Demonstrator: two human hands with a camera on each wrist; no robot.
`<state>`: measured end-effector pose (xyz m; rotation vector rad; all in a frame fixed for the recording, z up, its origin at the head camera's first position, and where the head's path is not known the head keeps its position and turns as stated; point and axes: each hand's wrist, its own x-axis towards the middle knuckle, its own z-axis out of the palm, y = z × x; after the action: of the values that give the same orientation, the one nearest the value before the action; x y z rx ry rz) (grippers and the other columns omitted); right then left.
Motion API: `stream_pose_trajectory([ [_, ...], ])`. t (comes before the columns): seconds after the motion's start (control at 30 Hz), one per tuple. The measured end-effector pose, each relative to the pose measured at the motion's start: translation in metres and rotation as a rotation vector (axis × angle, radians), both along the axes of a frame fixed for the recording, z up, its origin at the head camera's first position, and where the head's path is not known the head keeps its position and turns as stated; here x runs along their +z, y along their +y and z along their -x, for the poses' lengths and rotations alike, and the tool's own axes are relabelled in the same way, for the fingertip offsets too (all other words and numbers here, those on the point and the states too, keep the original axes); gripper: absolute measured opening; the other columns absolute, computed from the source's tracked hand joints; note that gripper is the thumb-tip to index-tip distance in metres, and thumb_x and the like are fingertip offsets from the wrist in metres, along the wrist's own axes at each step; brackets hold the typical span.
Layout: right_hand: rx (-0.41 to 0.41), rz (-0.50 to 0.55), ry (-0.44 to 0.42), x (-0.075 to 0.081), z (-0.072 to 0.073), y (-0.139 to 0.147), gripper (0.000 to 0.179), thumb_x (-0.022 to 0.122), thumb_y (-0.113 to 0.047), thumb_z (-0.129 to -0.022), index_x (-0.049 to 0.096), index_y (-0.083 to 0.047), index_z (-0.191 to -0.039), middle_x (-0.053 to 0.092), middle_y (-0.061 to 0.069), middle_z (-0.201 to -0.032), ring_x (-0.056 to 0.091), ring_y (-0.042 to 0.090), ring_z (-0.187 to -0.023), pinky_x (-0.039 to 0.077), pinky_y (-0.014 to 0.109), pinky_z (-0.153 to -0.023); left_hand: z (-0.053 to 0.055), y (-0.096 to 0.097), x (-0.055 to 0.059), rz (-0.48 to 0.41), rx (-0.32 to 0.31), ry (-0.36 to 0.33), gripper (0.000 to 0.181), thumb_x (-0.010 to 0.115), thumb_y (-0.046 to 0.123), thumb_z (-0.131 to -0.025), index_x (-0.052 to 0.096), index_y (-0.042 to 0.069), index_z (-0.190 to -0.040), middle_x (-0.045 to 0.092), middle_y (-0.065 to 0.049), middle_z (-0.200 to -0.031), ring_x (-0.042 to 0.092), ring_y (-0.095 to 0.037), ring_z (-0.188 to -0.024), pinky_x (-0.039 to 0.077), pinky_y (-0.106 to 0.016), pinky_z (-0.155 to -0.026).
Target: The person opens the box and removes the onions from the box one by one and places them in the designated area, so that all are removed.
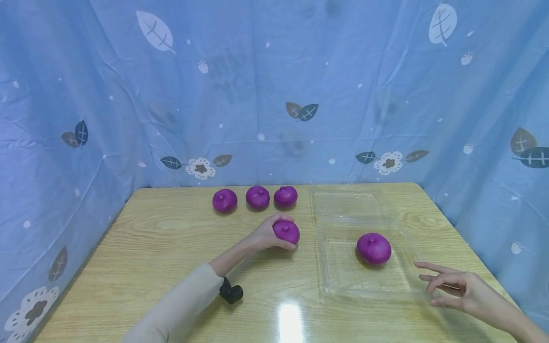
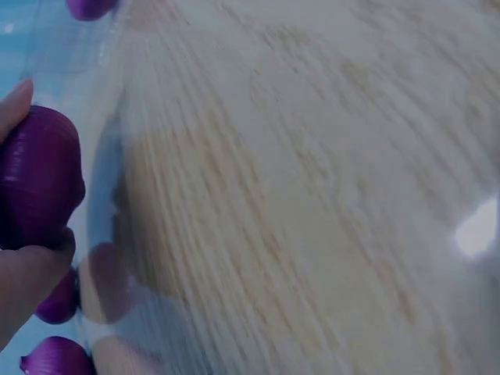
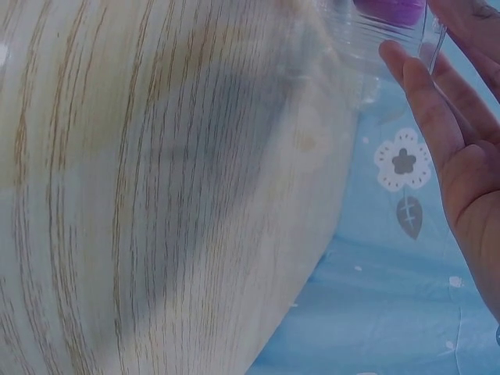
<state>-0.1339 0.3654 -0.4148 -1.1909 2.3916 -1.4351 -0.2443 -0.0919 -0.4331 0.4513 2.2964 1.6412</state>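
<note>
In the head view my left hand (image 1: 264,235) grips a purple onion (image 1: 286,232) between thumb and fingers, above the table's middle. The left wrist view shows this onion (image 2: 41,176) at the left edge, with thumb and a fingertip around it. Another purple onion (image 1: 374,248) sits inside a clear plastic box (image 1: 343,278), whose lid (image 1: 347,206) lies folded open behind it. My right hand (image 1: 461,289) is by the box's right side, fingers loosely bent and spread. In the right wrist view its fingertips are right at the box's edge, with nothing held.
Three more purple onions stand in a row at the back: a left one (image 1: 225,200), a middle one (image 1: 258,197) and a right one (image 1: 285,196). A blue patterned curtain (image 1: 240,95) surrounds the wooden table (image 1: 163,228). A black wrist camera (image 1: 231,291) hangs beneath the left sleeve.
</note>
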Motion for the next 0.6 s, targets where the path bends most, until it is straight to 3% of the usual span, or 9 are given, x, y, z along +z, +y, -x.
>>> stream_pose_trajectory([
  [0.3,-0.027,-0.027,0.009,0.0,-0.001,0.001,0.033,0.067,0.018,-0.076,0.066,-0.009,-0.093,0.044,-0.014,-0.144,0.053,-0.001,-0.117,0.048,0.01,-0.084,0.002,-0.002,-0.005,0.034,-0.157,0.04,0.069,0.08,0.009,-0.077,0.044,0.011,-0.136,0.049,-0.011,-0.131,0.053,-0.026,-0.115,0.051,-0.038,-0.091],
  [0.47,-0.014,-0.006,0.017,-0.001,0.0,0.0,0.034,0.067,0.02,-0.074,0.066,-0.009,-0.094,0.044,-0.012,-0.144,0.054,0.001,-0.117,0.048,0.011,-0.085,0.002,-0.007,-0.003,0.08,-0.229,0.017,0.076,0.082,0.005,-0.073,0.046,0.017,-0.139,0.046,-0.007,-0.136,0.052,-0.024,-0.116,0.052,-0.033,-0.084],
  [0.6,-0.016,-0.005,0.005,-0.001,0.0,0.0,0.034,0.067,0.02,-0.075,0.066,-0.008,-0.094,0.044,-0.013,-0.145,0.053,0.0,-0.118,0.049,0.011,-0.084,0.003,-0.013,-0.001,0.108,-0.3,0.008,0.08,0.082,0.0,-0.071,0.042,0.016,-0.139,0.043,-0.006,-0.137,0.048,-0.023,-0.121,0.047,-0.034,-0.094],
])
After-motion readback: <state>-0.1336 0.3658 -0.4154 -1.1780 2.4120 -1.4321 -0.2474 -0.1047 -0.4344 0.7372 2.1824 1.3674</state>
